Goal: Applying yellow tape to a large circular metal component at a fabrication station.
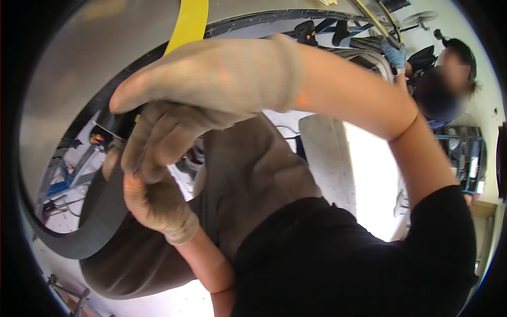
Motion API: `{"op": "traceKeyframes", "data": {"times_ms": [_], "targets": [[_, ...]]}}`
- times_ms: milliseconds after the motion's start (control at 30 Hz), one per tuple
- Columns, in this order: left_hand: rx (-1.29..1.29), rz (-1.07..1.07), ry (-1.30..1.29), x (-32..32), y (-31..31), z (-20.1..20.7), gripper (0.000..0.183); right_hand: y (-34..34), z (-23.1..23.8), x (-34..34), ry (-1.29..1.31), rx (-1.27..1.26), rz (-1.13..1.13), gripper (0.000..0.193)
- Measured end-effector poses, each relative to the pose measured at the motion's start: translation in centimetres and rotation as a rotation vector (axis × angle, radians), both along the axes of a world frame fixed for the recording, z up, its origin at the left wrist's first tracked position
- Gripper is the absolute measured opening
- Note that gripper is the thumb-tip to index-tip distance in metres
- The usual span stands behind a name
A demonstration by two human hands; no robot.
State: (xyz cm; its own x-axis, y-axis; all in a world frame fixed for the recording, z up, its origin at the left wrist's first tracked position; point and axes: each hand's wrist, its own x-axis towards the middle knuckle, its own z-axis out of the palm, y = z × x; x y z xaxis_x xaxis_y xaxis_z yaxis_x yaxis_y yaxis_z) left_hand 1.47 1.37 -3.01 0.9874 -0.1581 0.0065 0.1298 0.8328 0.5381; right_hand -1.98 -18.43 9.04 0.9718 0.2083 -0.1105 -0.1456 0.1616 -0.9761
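Note:
My right hand (195, 84), in a grey-beige work glove, reaches across from the right with its fingers curled downward and its thumb pointing left. Whatever lies inside its grip is hidden. By its thumb is a dark, rounded piece with a thin pale edge (109, 131), its kind unclear. Directly below, my gloved left hand (161, 206) has its fingers closed at the side of a wide, dark grey flexible strip (97, 224), which curves down and left. The fingers of both hands meet or overlap, partly hiding the strip's upper part.
A large metal-topped surface (95, 47) with a dark curved rim fills the upper left. A yellow band (189, 24) lies across it. At right, a person wearing a blue glove (394, 55) stands beside a frame. A blue metal rack (462, 153) is behind.

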Motion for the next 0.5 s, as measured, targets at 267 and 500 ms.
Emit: {"op": "traceKeyframes", "data": {"times_ms": [267, 500], "targets": [[0.307, 0.148, -0.366, 0.5, 0.0, 1.1, 0.044, -1.2, 4.9, 1.4, 0.738, -0.156, 0.4, 0.039], [0.359, 0.156, -0.29, 1.1, -1.3, 1.3, 0.048, -1.5, -14.1, 7.2, -0.395, -0.381, 0.127, 0.042]]}}
